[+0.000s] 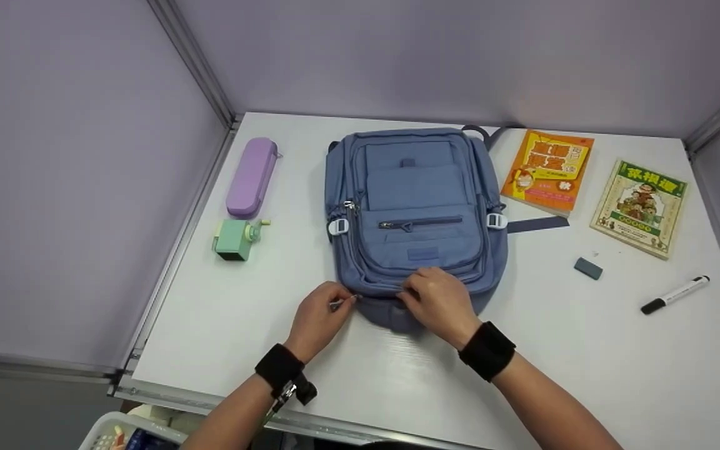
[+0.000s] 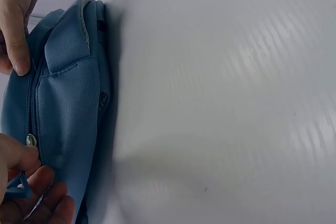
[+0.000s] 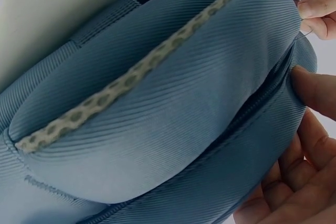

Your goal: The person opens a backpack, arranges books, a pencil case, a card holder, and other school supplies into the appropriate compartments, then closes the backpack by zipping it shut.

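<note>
A blue backpack [image 1: 419, 187] lies front side up on the white table, its bottom toward me. At its lower left corner my left hand [image 1: 319, 319] pinches a zipper pull [image 2: 20, 187]; the metal slider [image 2: 31, 140] sits on the zipper just above those fingers in the left wrist view. My right hand [image 1: 441, 303] grips the fabric at the middle of the bottom edge, beside the zipper track. In the right wrist view its thumb [image 3: 317, 92] presses the cloth near the zipper seam [image 3: 247, 109], with the other fingers underneath.
Left of the backpack are a purple pencil case [image 1: 252, 178] and a green pencil sharpener [image 1: 234, 239]. To the right lie an orange book [image 1: 549, 172], a green-and-cream book [image 1: 640, 206], a dark eraser [image 1: 588, 269] and a marker [image 1: 675, 295]. A basket [image 1: 107, 428] stands below the table's front edge.
</note>
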Action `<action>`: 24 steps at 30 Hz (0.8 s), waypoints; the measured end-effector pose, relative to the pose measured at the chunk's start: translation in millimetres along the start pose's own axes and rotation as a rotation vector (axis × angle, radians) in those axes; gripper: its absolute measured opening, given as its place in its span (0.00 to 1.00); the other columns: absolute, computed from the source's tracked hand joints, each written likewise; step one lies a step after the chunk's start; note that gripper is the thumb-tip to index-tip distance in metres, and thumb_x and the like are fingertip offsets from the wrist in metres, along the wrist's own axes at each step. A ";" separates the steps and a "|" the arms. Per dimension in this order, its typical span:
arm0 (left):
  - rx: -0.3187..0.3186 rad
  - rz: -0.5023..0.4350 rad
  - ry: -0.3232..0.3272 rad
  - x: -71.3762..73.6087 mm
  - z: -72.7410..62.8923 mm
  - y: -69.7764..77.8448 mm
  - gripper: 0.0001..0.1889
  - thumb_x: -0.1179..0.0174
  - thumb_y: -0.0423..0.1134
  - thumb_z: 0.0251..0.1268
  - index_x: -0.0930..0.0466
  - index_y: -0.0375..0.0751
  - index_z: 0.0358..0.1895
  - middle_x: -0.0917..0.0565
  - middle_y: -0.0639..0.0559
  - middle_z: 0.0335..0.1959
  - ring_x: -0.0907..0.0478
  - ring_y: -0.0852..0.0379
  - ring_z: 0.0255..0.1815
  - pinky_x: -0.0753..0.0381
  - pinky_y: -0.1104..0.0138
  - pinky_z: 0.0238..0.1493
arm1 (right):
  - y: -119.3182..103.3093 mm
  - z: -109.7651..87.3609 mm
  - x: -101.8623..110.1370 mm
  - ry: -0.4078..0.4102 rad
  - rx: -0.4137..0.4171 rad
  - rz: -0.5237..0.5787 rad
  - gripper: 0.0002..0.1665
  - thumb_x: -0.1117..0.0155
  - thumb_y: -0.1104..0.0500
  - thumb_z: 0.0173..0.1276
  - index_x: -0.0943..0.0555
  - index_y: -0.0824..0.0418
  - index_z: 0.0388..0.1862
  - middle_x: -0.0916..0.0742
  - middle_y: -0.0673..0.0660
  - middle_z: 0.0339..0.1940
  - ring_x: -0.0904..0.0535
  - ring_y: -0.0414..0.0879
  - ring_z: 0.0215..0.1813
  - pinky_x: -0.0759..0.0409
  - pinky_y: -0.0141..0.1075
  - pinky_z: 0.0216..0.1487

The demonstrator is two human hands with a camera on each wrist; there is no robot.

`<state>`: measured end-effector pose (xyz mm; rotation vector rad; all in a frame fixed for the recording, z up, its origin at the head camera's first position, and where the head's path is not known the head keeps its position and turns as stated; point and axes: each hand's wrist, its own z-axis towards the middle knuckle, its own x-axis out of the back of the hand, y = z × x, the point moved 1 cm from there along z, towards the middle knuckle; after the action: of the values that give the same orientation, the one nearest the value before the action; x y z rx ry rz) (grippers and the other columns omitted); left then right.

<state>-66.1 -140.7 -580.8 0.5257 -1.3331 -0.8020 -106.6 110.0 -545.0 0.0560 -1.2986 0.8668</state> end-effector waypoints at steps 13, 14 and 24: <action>0.077 0.068 0.021 12.5 5.8 -14.6 0.02 0.33 0.38 0.70 0.16 0.48 0.36 0.16 0.56 0.38 0.16 0.56 0.45 0.17 0.61 0.49 | -0.4 0.3 -0.4 -0.006 0.001 -0.017 0.03 0.24 0.57 0.64 0.11 0.54 0.35 0.14 0.50 0.33 0.17 0.48 0.38 0.18 0.43 0.41; 0.079 0.071 0.022 13.5 6.2 -15.2 0.02 0.33 0.38 0.70 0.16 0.48 0.36 0.16 0.55 0.37 0.16 0.56 0.44 0.17 0.60 0.48 | -0.4 0.4 -0.5 -0.006 0.002 -0.019 0.03 0.24 0.57 0.64 0.11 0.54 0.35 0.14 0.50 0.33 0.17 0.48 0.38 0.18 0.43 0.41; 0.087 0.114 0.030 19.2 12.1 -21.9 0.03 0.33 0.40 0.70 0.15 0.48 0.36 0.17 0.56 0.34 0.19 0.58 0.38 0.20 0.61 0.42 | -0.6 -1.3 -0.8 0.004 0.024 -0.018 0.03 0.24 0.57 0.64 0.11 0.53 0.35 0.14 0.49 0.33 0.18 0.47 0.38 0.19 0.42 0.40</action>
<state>-81.7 -168.0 -582.6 0.5236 -1.3618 -0.6428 -105.2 109.9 -545.8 0.0843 -1.2824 0.8669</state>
